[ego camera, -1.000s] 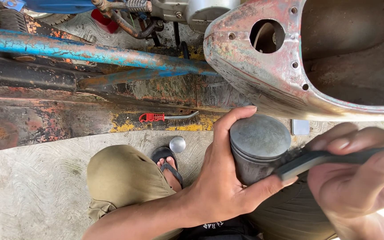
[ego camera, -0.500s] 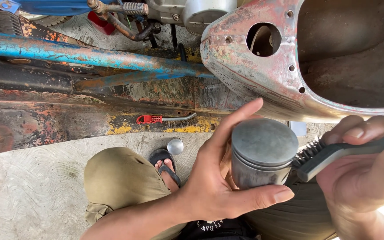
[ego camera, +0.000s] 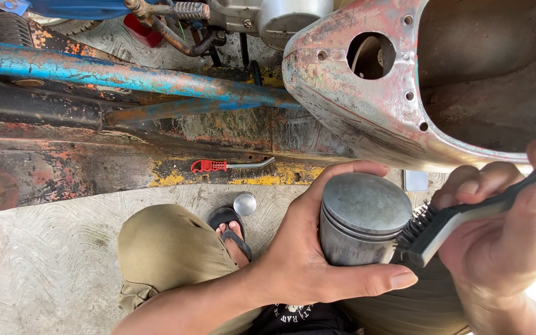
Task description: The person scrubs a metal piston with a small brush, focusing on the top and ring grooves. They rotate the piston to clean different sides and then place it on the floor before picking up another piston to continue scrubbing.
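Scene: a person squats on concrete beside a rusted scooter body (ego camera: 367, 118), lower half of the frame.
Left hand (ego camera: 305, 260): wrapped around a grey piston (ego camera: 361, 220), crown up, axis upright, lower centre.
Right hand (ego camera: 510, 242): fingers closed on a black wire brush (ego camera: 460, 220), handle running up and right.
Relation: the bristles touch the piston's right side, just below the crown.
Containers: none in use; a red-handled brush (ego camera: 231, 165) and a small round metal cap (ego camera: 244, 203) lie apart on the ground.
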